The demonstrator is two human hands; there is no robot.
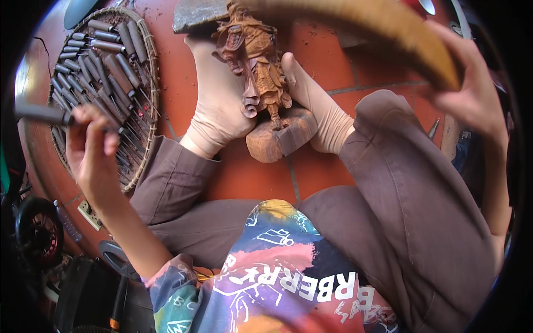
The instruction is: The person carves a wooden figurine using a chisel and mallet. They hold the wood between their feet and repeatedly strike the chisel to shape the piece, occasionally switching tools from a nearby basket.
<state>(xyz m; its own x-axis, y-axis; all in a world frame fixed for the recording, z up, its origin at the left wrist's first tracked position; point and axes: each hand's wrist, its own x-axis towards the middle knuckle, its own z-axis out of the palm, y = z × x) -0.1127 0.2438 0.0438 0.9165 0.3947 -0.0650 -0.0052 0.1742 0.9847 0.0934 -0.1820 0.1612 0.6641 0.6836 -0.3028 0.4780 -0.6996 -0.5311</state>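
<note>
A carved wooden figurine stands on a rough wooden base, tilted between my two socked feet. My left hand is raised beside a round woven tray, its fingers closed on a carving tool with a dark cylindrical handle; I cannot make out its blade. At the upper right, my right hand grips the end of a long curved brown thing, smeared by motion. This thing reaches across the top toward the figurine's head, and its kind is unclear.
Several dark-handled carving tools fill the tray at the left. A grey block lies behind the figurine. Wood crumbs dot the red tiled floor. A socket strip and a black wheel are at the lower left.
</note>
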